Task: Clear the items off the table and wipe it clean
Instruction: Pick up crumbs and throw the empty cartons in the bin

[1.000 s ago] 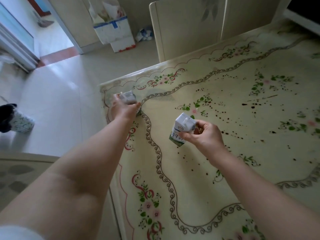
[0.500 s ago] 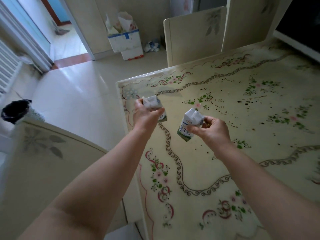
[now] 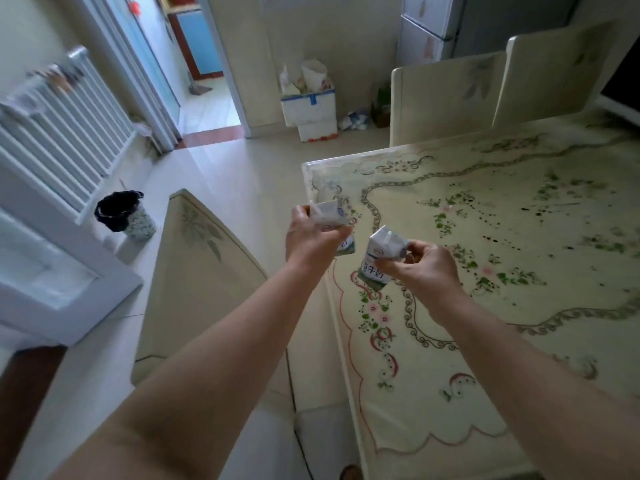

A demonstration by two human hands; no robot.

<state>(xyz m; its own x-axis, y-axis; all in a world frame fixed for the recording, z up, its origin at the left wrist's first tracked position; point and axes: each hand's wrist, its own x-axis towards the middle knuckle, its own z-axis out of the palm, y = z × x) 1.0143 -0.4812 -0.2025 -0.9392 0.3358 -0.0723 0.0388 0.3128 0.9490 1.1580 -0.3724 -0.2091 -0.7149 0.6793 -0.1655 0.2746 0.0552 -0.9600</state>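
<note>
Each hand holds a small white-and-green milk carton in the air at the table's left edge. My left hand (image 3: 313, 237) is closed around the left carton (image 3: 327, 214), which is partly hidden by my fingers. My right hand (image 3: 427, 268) grips the right carton (image 3: 381, 256) by its side, tilted, with green print showing. The cream table (image 3: 485, 341) has a floral pattern and many dark specks scattered over its middle and far right.
A chair back (image 3: 204, 271) stands left of the table, below my left arm. Two more chair backs (image 3: 446, 98) stand at the far side. A waste bin with a black liner (image 3: 124, 216) sits on the floor by a white radiator (image 3: 59, 133). White foam boxes (image 3: 310, 105) stand by the doorway.
The view has swung left and pulled back, bringing the bin, radiator and near chair into sight. Both hands kept their cartons and drew back from over the table toward its left edge.
</note>
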